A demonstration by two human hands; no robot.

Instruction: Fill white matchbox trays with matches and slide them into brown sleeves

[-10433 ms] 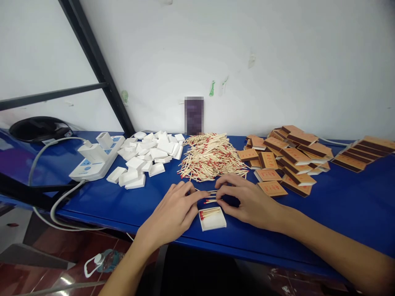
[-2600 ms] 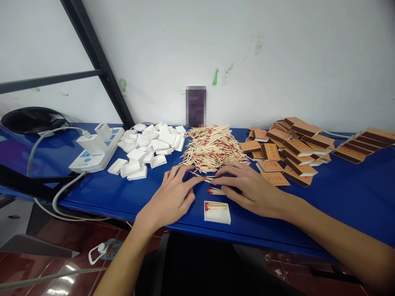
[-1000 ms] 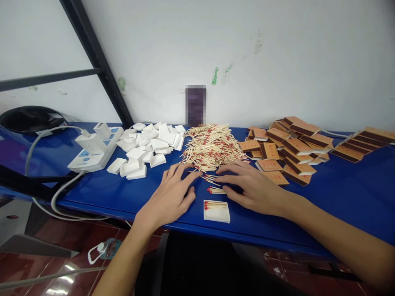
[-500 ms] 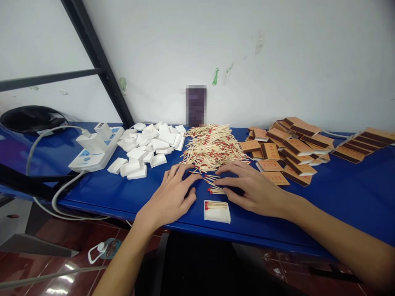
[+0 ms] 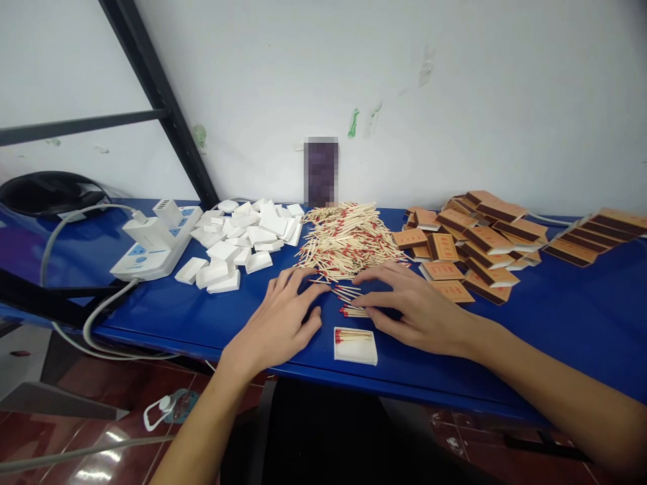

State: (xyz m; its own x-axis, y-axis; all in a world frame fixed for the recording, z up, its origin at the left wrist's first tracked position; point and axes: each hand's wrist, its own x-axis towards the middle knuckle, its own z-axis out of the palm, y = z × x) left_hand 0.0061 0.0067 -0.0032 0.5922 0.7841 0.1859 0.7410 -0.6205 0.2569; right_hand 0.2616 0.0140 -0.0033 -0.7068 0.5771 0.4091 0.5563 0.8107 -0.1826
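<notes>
Both hands rest on a blue table [image 5: 556, 337] in front of a heap of red-tipped matches [image 5: 348, 239]. My left hand [image 5: 280, 320] lies flat with fingers spread, its fingertips touching loose matches at the heap's near edge. My right hand [image 5: 409, 306] lies opposite, fingers stretched out, tips on a small bundle of matches [image 5: 350, 311]. Just in front of the hands sits an open white matchbox tray [image 5: 355, 345] holding a few matches.
A pile of empty white trays [image 5: 242, 246] lies left of the heap. Orange matchbox sleeves [image 5: 470, 249] are piled at the right, with a row of more sleeves [image 5: 596, 244] further right. A white power strip [image 5: 154, 246] with cables sits far left. A black frame bar [image 5: 156, 101] slants behind.
Since ten seconds ago the tray has shifted slightly right and lies flatter. Over the last second both hands stay nearly still, fingertips nudging loose matches between them.
</notes>
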